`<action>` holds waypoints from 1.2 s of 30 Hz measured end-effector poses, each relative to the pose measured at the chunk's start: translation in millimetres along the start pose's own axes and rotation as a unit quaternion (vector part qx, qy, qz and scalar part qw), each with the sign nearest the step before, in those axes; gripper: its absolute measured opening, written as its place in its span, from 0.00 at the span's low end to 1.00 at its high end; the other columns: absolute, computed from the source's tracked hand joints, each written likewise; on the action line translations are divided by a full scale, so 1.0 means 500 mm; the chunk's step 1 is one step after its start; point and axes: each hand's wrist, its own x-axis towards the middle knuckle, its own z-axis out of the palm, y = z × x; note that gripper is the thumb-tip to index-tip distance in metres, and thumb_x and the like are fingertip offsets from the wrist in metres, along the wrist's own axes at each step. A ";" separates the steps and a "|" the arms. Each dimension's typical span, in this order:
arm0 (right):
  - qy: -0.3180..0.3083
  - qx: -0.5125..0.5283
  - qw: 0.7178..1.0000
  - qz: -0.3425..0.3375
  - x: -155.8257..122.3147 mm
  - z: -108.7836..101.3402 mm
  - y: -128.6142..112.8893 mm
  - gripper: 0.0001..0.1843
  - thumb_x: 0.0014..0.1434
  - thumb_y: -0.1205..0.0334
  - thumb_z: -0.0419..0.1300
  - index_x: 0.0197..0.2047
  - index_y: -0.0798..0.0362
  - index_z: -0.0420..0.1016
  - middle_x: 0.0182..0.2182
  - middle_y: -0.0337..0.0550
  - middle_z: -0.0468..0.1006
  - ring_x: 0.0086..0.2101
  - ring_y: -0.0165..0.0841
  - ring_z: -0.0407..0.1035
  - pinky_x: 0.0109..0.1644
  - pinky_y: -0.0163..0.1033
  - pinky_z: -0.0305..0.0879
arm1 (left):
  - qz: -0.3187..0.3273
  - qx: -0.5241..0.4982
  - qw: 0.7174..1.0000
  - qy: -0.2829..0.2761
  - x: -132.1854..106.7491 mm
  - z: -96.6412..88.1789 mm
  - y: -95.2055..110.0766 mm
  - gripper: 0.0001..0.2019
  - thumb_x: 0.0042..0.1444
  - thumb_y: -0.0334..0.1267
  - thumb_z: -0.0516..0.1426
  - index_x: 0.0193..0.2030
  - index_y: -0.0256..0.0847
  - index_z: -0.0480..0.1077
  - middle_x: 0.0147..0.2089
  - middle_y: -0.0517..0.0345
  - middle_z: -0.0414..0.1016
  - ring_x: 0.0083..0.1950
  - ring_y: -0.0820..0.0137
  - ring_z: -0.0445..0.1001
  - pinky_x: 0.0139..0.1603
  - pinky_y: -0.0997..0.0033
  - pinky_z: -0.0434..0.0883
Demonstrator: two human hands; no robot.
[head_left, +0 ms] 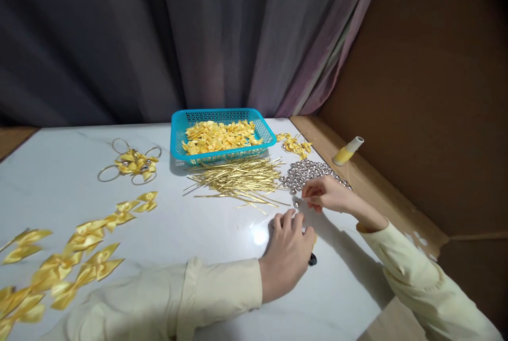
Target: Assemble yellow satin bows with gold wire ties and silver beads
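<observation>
Silver beads (306, 172) lie heaped by the right edge of the tabletop (178, 224), just beyond the right hand (327, 194); one loose bead (296, 204) sits beside its fingertips, which are drawn together (on what, I cannot tell). The left hand (286, 254), palm down, has its grip hidden.

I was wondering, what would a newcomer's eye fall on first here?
Probably the blue basket of yellow bows, near the far edge of the table. Next come the gold strips heaped in front of it, and the silver pieces spread just beyond the right hand.
</observation>
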 end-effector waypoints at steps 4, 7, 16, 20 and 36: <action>-0.019 0.024 0.999 0.008 0.006 -0.007 0.012 0.14 0.43 0.71 0.52 0.36 0.56 0.69 0.18 0.34 0.72 0.16 0.26 0.66 0.22 0.31 0.63 | 0.006 -0.022 1.000 -0.001 0.001 0.004 -0.009 0.11 0.48 0.22 0.50 0.38 0.36 0.64 0.46 0.44 0.63 0.60 0.50 0.52 0.49 0.51 0.58; -0.056 0.067 0.996 0.010 0.011 -0.012 0.023 0.23 0.45 0.70 0.54 0.48 0.56 0.66 0.18 0.33 0.71 0.17 0.26 0.65 0.23 0.31 0.64 | 0.017 -0.039 0.999 -0.003 0.002 0.006 -0.015 0.11 0.49 0.23 0.50 0.39 0.36 0.64 0.46 0.44 0.63 0.62 0.51 0.49 0.52 0.51 0.57; -0.044 0.003 0.999 -0.020 -0.016 0.027 0.038 0.12 0.52 0.62 0.55 0.39 0.58 0.70 0.21 0.38 0.75 0.18 0.27 0.67 0.27 0.34 0.66 | 0.048 -0.065 0.997 0.010 0.000 0.010 -0.011 0.09 0.55 0.23 0.46 0.39 0.34 0.64 0.46 0.41 0.66 0.65 0.55 0.49 0.59 0.51 0.53; -0.041 0.004 0.998 -0.047 -0.034 0.040 0.049 0.08 0.55 0.62 0.53 0.38 0.56 0.68 0.22 0.39 0.75 0.20 0.28 0.68 0.28 0.34 0.66 | 0.056 -0.069 0.996 0.014 -0.005 0.011 -0.003 0.09 0.54 0.22 0.47 0.39 0.33 0.64 0.47 0.41 0.65 0.64 0.56 0.51 0.61 0.55 0.53; -0.021 0.115 0.993 -0.021 -0.042 0.058 0.023 0.12 0.54 0.54 0.58 0.32 0.56 0.68 0.16 0.34 0.68 0.15 0.24 0.60 0.17 0.29 0.56 | 0.058 -0.088 0.994 0.007 -0.038 -0.054 -0.025 0.09 0.52 0.22 0.47 0.36 0.36 0.64 0.50 0.44 0.65 0.65 0.58 0.49 0.62 0.56 0.52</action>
